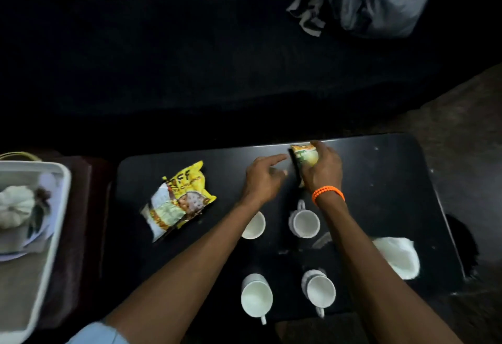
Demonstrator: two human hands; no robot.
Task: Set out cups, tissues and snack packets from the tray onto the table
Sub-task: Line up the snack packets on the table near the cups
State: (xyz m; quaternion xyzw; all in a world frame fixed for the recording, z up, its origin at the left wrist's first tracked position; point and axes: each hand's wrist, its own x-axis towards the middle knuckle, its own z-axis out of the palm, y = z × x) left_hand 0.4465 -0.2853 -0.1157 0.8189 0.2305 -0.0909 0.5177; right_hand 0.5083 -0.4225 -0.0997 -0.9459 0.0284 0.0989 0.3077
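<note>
Risk sits mostly at the far edge of the table [380,208], where a snack packet [305,157] is gripped by the right hand [322,170], fingers wrapped closed around it from above. The packet is held close to that far edge, so if it is released tilted or nudged forward it could be tipped off the back into the dark gap behind. The left hand [263,178] is held just beside the packet, fingers loosely spread with the index extended toward it, nothing gripped; whether the fingertip touches the packet cannot be told.

Both forearms are stretched over the cups. The far left cup [254,225] is partly covered by the left forearm, and the far right cup [304,222] lies just under the right wrist. A cup could be clipped and knocked over if the arms are pulled back low. The two near cups [256,294] [320,290] are set close to the near table edge and could be dragged off the same way.

A second packet [178,201] lies flat on the table's left, well clear. The tissues [398,258] are placed near the right edge, light enough to be brushed off. Some items seem left in the tray [58,208]; they are blurred.
</note>
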